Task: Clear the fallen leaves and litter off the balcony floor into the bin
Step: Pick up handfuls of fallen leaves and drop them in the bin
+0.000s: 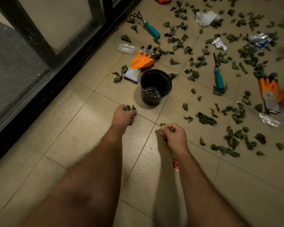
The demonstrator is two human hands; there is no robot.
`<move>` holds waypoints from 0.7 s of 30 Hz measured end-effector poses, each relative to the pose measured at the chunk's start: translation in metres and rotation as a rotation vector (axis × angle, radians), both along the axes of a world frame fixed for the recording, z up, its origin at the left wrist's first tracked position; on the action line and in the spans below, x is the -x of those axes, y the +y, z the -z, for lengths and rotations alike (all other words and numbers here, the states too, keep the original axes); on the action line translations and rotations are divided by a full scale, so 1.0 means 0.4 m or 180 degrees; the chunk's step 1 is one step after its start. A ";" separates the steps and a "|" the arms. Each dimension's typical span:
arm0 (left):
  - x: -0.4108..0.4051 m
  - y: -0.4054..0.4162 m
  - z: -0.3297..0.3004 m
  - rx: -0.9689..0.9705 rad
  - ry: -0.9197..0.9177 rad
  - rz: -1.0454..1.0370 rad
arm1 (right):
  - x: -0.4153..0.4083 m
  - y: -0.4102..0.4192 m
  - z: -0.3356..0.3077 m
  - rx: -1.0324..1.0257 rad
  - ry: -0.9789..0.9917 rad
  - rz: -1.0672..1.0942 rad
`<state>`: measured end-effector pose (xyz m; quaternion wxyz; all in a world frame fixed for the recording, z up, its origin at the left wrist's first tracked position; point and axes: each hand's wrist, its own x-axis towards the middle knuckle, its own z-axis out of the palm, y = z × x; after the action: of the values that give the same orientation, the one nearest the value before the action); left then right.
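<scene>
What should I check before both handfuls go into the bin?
1. Left hand grips leaves: ok.
2. Right hand grips leaves: ok.
3. Black bin upright, mouth open: ok.
4. Hands over the bin: not ok, both short of it.
5. Path to the bin free of the orange glove: ok, glove lies beyond it.
6. Leaves already in the bin: cannot tell; only its grated bottom shows.

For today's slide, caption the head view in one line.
Both hands, left and right, grip leaves near the black bin on a littered balcony floor.
</scene>
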<state>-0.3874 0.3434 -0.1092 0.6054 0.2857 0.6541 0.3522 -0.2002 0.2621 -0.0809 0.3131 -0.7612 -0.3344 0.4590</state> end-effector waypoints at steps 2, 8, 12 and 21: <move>-0.034 -0.036 0.003 0.0040 -0.0204 -0.0010 | -0.039 -0.021 0.007 0.0014 -0.0313 0.0086; -0.112 -0.088 -0.015 0.0302 -0.0605 -0.0154 | -0.058 -0.063 0.029 0.0438 -0.1418 -0.0527; -0.145 -0.090 -0.013 0.0417 -0.0284 0.0251 | -0.024 -0.055 0.028 0.0659 -0.2031 -0.1057; -0.216 -0.062 -0.025 -0.0858 0.2306 0.2111 | -0.090 -0.102 -0.015 -0.0107 0.1715 0.1642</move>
<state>-0.3011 0.3184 -0.0992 0.3766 0.6573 0.6449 0.1006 -0.1644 0.2213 -0.0749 0.5076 -0.6671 -0.0446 0.5434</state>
